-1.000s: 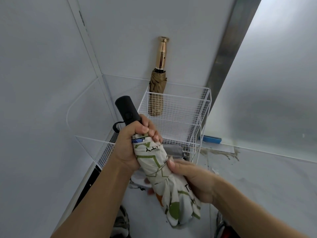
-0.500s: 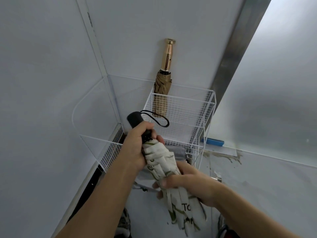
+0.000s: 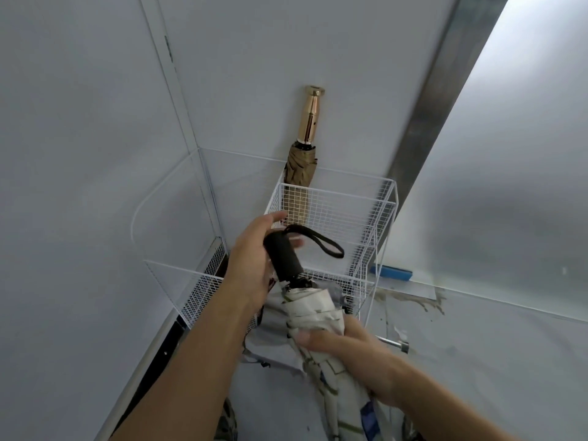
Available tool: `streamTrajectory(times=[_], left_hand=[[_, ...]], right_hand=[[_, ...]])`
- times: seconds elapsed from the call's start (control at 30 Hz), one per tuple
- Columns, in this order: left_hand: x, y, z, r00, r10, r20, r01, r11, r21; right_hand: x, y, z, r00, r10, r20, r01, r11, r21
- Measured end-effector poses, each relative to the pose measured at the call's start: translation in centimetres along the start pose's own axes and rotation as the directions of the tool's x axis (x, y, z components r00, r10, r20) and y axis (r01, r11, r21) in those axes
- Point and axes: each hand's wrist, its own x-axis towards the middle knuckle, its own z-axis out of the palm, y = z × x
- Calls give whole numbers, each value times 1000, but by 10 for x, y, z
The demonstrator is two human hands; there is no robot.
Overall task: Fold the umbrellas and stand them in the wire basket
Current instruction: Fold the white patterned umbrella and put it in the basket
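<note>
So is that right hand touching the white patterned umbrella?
Touching. The head view shows the right hand with its fingers wrapped round the folded cloth of the patterned umbrella, with no gap between them.

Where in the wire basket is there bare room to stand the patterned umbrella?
Bare: the wire basket floor, from the tan umbrella at its back left corner across to the right wall. Crowded: the front left rim, where the left hand and right hand grip the patterned umbrella over grey fabric.
</note>
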Motion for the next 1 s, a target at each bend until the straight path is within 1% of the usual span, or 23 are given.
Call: streamTrajectory(times=[0.07,0.1,0.13,0.17,0.2,0.23,0.27,0.3,0.33,0.43,0.5,0.57,0.63,0.77,0.9,1.0], left_hand=[[11,-4,-7,987,126,-99,-100,967,235],[14,-8,-10,969,208,-136,-153,930,334],[16,-11,-11,939,306,-157,-208,869,448],[18,-15,-14,904,397,-161,-236,775,586],[22,-20,-17,870,469,-150,-234,661,713],[25,-23,-19,849,510,-133,-207,556,805],[27,-25,-21,847,517,-124,-168,481,860],[29,-27,-23,864,490,-117,-130,442,888],[30,-29,-24,889,445,-108,-104,426,899],[33,-39,-25,962,265,-61,-75,476,876],[34,-44,-25,979,202,-17,-88,496,864],[34,-45,-23,981,193,-15,-84,492,866],[34,-44,-23,979,203,-20,-81,475,876],[36,-44,-24,975,224,-9,-97,461,882],[42,-46,-27,967,255,-8,-119,478,870],[46,-47,-29,962,272,-11,-123,471,873]], right_hand=[[-1,-12,-10,977,-63,-201,54,997,-50],[1,-20,-18,946,-109,-304,92,993,-70],[5,-30,-30,900,-170,-401,148,985,-85],[11,-41,-44,842,-234,-486,218,972,-90],[17,-56,-59,775,-301,-556,299,949,-97],[22,-74,-74,700,-370,-611,381,917,-120],[25,-95,-89,633,-434,-641,448,881,-154],[29,-115,-103,584,-480,-655,494,850,-184],[34,-134,-116,553,-503,-664,517,832,-199],[57,-170,-148,504,-521,-689,495,828,-264],[76,-176,-160,464,-527,-712,431,836,-339],[92,-172,-164,464,-530,-710,358,845,-397],[108,-164,-168,491,-515,-703,280,857,-432],[134,-147,-177,544,-477,-690,196,872,-448],[157,-138,-190,610,-378,-696,62,899,-434],[170,-127,-197,622,-307,-721,-33,909,-416]])
